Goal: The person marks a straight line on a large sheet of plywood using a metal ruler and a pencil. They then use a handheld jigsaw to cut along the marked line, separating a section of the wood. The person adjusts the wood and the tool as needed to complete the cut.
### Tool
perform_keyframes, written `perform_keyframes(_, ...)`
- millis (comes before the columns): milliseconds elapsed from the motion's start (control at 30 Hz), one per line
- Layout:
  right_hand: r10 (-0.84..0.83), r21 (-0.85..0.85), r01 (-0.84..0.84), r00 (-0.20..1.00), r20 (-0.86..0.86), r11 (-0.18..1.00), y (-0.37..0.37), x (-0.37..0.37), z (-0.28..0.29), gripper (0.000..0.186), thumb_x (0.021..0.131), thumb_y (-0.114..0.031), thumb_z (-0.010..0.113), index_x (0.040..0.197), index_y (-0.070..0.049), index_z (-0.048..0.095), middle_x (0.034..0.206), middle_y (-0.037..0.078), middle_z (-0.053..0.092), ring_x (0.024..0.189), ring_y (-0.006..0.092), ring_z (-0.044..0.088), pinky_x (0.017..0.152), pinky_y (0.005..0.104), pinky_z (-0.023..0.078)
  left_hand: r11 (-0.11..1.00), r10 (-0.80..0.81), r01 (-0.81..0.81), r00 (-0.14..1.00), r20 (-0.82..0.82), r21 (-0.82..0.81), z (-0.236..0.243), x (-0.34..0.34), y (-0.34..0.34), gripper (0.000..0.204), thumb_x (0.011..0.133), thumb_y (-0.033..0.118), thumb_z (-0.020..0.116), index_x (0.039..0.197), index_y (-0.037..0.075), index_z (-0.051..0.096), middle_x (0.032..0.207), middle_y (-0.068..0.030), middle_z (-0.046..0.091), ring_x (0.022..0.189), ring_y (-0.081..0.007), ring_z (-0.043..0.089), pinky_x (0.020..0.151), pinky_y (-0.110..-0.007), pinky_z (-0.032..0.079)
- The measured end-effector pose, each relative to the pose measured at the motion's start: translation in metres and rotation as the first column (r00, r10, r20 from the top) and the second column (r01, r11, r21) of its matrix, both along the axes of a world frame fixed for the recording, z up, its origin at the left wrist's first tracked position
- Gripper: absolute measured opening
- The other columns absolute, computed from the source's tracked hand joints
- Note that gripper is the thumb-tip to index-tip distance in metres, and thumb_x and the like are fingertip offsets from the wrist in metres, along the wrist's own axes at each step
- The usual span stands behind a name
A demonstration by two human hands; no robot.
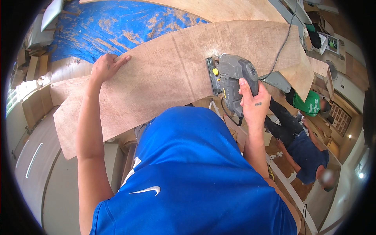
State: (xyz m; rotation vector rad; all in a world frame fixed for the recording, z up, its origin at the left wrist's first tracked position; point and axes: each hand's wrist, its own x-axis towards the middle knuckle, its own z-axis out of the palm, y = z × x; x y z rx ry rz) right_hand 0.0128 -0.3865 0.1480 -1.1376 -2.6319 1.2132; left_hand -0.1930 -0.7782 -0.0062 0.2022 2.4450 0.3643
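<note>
A broad plywood board (156, 74) with a curved look spans the view in front of me. My left hand (106, 67) grips its far edge at the left, the thumb lying on the top face and the other fingers mostly hidden. My right hand (254, 100) is wrapped round the handle of a grey jigsaw (235, 80) with a yellow knob. The jigsaw's base plate rests on the board, right of the middle. Its blade is hidden. A dark cord (280, 49) runs from the tool toward the upper right.
Beyond the board lies a blue tarp (152, 19) strewn with sawdust. Another plywood sheet (231, 9) is at the far side. On the right are a person in dark clothes (307, 152) and another in a green shirt (309, 103). A cabinet (35, 156) stands at the left.
</note>
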Motion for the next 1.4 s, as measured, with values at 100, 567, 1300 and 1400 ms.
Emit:
perform_keyframes(100,0.008,0.011,-0.009,1.0,0.013,1.0,0.0,-0.002,0.002,0.038,0.094,-0.03,0.081,0.093,0.006,0.071,0.075,0.012,0.072,0.069,0.0136,0.064,0.065,0.0325,0.052,1.0,0.005,-0.005,1.0,-0.002,0.005,-0.002,0.001,-0.001,0.082,0.086,0.079,0.065,0.073,-0.001,0.071,0.066,-0.0195,0.065,0.07,-0.0354,0.068,0.069,-0.047,0.052)
perform_keyframes(567,0.001,-0.007,-0.001,1.0,-0.012,1.0,-0.003,-0.005,0.001,0.036,0.093,-0.029,0.081,0.094,0.006,0.071,0.076,0.011,0.072,0.07,0.0132,0.065,0.065,0.0319,0.053,1.0,0.006,-0.006,1.0,-0.029,0.021,-0.002,0.002,-0.001,0.081,0.086,0.079,0.066,0.071,-0.001,0.07,0.063,-0.0186,0.064,0.067,-0.0351,0.066,0.067,-0.047,0.052)
perform_keyframes(1300,0.01,0.038,-0.01,1.0,-0.005,0.999,-0.003,-0.01,-0.002,0.039,0.093,-0.032,0.081,0.092,0.005,0.069,0.076,0.015,0.072,0.069,0.0179,0.066,0.066,0.035,0.053,0.998,0.017,-0.013,0.997,-0.069,0.059,-0.002,0.005,-0.002,0.081,0.087,0.077,0.067,0.069,-0.001,0.068,0.06,-0.0186,0.061,0.064,-0.035,0.065,0.066,-0.046,0.051)
perform_keyframes(1400,0.018,0.05,-0.018,1.0,0.009,0.999,-0.002,-0.011,-0.002,0.038,0.093,-0.031,0.081,0.094,0.005,0.068,0.077,0.016,0.072,0.069,0.0194,0.067,0.066,0.0354,0.053,0.999,0.019,-0.015,0.998,-0.064,0.052,-0.001,0.006,-0.001,0.08,0.087,0.077,0.067,0.069,-0.001,0.069,0.06,-0.0181,0.06,0.064,-0.0345,0.065,0.066,-0.046,0.051)
